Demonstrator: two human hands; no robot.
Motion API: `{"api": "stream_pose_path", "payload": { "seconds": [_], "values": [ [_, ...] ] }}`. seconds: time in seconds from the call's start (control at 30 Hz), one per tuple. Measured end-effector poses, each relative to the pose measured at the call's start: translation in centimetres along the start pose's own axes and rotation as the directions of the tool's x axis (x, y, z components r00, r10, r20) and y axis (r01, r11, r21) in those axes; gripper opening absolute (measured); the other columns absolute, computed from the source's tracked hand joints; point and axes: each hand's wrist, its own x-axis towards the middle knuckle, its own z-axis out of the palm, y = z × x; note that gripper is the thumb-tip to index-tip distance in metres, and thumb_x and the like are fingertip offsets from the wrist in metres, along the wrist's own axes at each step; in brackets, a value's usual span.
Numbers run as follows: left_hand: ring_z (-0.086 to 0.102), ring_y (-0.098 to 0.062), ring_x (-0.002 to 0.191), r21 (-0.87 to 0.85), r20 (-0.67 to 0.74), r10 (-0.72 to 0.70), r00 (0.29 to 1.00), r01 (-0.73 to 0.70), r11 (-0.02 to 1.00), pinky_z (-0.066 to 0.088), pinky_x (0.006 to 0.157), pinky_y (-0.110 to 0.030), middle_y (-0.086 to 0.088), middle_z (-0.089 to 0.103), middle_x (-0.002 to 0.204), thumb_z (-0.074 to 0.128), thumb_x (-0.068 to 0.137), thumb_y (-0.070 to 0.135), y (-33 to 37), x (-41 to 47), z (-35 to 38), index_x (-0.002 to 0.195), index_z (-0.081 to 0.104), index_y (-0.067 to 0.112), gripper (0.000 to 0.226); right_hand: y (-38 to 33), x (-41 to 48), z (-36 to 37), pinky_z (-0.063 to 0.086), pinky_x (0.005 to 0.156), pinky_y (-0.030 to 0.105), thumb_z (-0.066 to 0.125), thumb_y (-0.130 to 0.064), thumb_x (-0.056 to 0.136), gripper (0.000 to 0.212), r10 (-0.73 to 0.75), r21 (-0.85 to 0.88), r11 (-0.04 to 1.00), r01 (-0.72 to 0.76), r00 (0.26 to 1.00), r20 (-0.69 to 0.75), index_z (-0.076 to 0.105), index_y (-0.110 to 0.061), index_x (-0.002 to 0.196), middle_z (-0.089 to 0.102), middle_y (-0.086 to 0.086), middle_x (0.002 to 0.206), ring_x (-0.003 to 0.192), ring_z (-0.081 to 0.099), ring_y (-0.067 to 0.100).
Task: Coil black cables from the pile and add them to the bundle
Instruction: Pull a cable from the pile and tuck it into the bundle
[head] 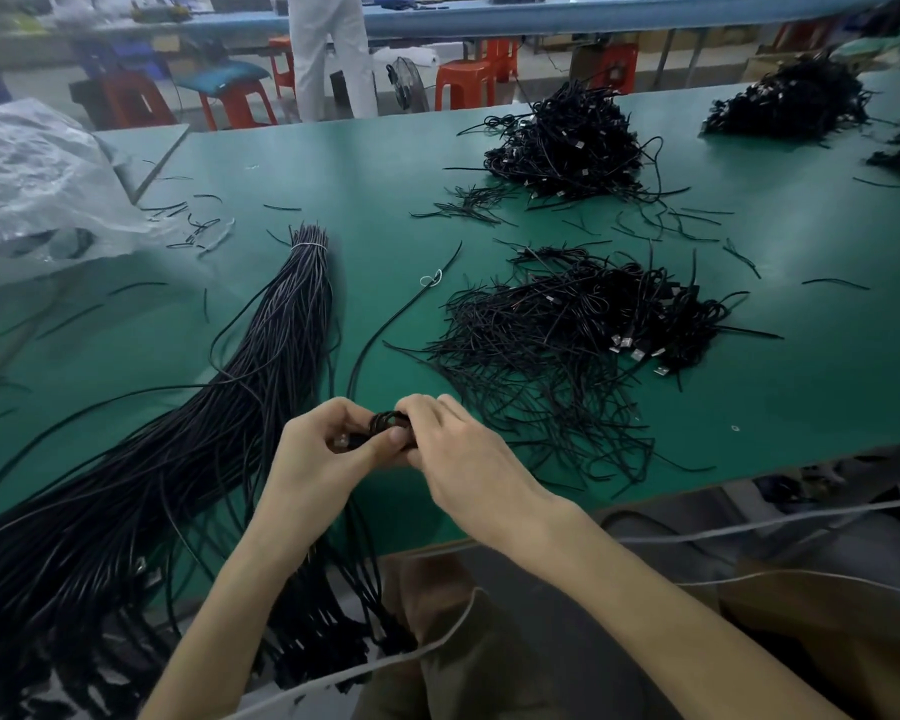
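I see both hands together just above the near edge of the table. The left hand (pixel 315 449) and the right hand (pixel 455 452) both pinch the small coil of thin black cable (pixel 385 424), with fingers and thumbs curled round it from either side. A single black strand (pixel 385 324) runs from just behind the hands away to the far right, ending by a small white wire loop (pixel 431 279).

To the left of the hands lies the long bundle of black cables (pixel 261 366). It is tied at its far end with a white band (pixel 308 246), and its near end spills over the table edge. To the right of the hands, a loose pile of black cables with silver plugs (pixel 567 345) spreads over the green table mat (pixel 365 189).

Farther off sits a taller heap of black cables (pixel 567 140), and another dark heap (pixel 793 98) lies at the far right. A crumpled clear plastic bag (pixel 32 174) rests at the far left.
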Motion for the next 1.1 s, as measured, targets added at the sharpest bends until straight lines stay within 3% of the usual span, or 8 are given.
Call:
{"api": "stream_pose_path", "payload": {
  "seconds": [0.13,0.33,0.47,0.63,0.73,0.9,1.0,1.1],
  "values": [
    [0.066,-0.051,0.089,-0.04,-0.02,-0.048,0.999,0.047,0.998,0.054,0.087,-0.061,-0.023,0.071,0.084,0.083,0.084,0.02,0.3,0.0,0.2,0.081,0.069,0.006,0.02,-0.3,0.1,0.2,0.051,0.071,0.038,0.051,0.002,0.101,0.036,0.005,-0.065,0.998,-0.004,1.0,0.023,0.037,-0.011,0.132,0.052,0.008,0.121,0.094,0.06,0.028],
    [0.075,-0.028,0.077,-0.062,0.006,-0.05,0.999,0.05,0.997,0.055,0.066,-0.017,-0.017,0.075,0.082,0.083,0.082,0.018,1.1,0.4,0.0,0.089,0.069,0.002,0.023,-0.8,0.2,0.3,0.041,0.058,0.035,0.05,-0.004,0.104,0.012,0.152,-0.042,0.987,-0.152,0.988,-0.004,0.043,-0.011,0.112,0.061,0.01,0.106,0.083,0.067,0.033],
    [0.071,-0.023,0.076,0.193,0.057,-0.018,0.998,0.006,0.981,0.056,0.072,-0.026,-0.011,0.07,0.085,0.081,0.086,0.024,1.2,1.0,-0.3,0.106,0.064,0.021,0.027,-0.9,0.1,0.3,0.033,0.061,0.033,0.045,0.005,0.099,0.02,0.096,-0.175,0.981,-0.087,0.995,0.039,0.049,-0.009,0.113,0.061,0.01,0.102,0.075,0.059,0.028],
    [0.055,-0.017,0.084,0.699,0.384,0.05,0.922,-0.325,0.637,0.05,0.078,-0.034,0.002,0.049,0.103,0.05,0.108,0.024,1.0,1.4,0.2,0.122,0.056,0.016,0.017,0.0,0.3,-0.2,0.03,0.061,0.034,0.044,0.01,0.094,0.024,0.017,-0.243,0.97,0.007,0.995,0.098,0.051,-0.009,0.108,0.043,0.003,0.087,0.07,0.044,0.022],
    [0.047,-0.016,0.073,0.726,0.493,0.064,0.868,-0.45,0.52,0.049,0.069,-0.039,0.002,0.04,0.103,0.04,0.106,0.005,0.7,1.2,0.2,0.123,0.044,0.015,0.02,0.4,0.5,-0.7,0.031,0.064,0.034,0.044,0.011,0.092,0.027,-0.005,-0.244,0.969,0.037,0.991,0.131,0.051,-0.01,0.108,0.043,0.002,0.088,0.074,0.041,0.02],
    [0.048,-0.018,0.056,0.799,0.464,0.084,0.882,-0.458,0.39,0.036,0.052,-0.033,0.008,0.039,0.078,0.027,0.111,0.033,0.9,1.6,0.5,0.093,0.033,0.02,0.023,1.1,1.2,-1.4,0.029,0.067,0.03,0.046,0.011,0.093,0.029,0.008,-0.232,0.972,0.025,0.99,0.144,0.037,-0.017,0.094,0.038,-0.005,0.087,0.076,0.038,0.017],
    [0.049,-0.024,0.061,0.797,0.411,0.103,0.906,-0.412,0.442,0.036,0.057,-0.04,0.006,0.044,0.073,0.028,0.111,0.034,0.3,2.6,0.7,0.09,0.034,0.019,0.026,1.8,2.2,-1.7,0.03,0.076,0.027,0.053,-0.005,0.102,0.011,-0.014,-0.237,0.971,0.035,0.996,0.09,0.052,-0.013,0.11,0.057,0.0,0.106,0.097,0.055,0.02],
    [0.054,-0.031,0.065,0.709,0.297,0.112,0.948,-0.298,0.64,0.04,0.06,-0.045,0.004,0.051,0.072,0.026,0.11,0.041,-0.3,3.9,0.5,0.088,0.038,0.017,0.034,3.1,3.2,-2.3,0.035,0.102,0.035,0.057,-0.033,0.103,0.042,-0.003,-0.342,0.94,0.002,1.0,-0.001,0.048,-0.013,0.138,0.057,0.002,0.13,0.119,0.053,0.021]
  ]
}}
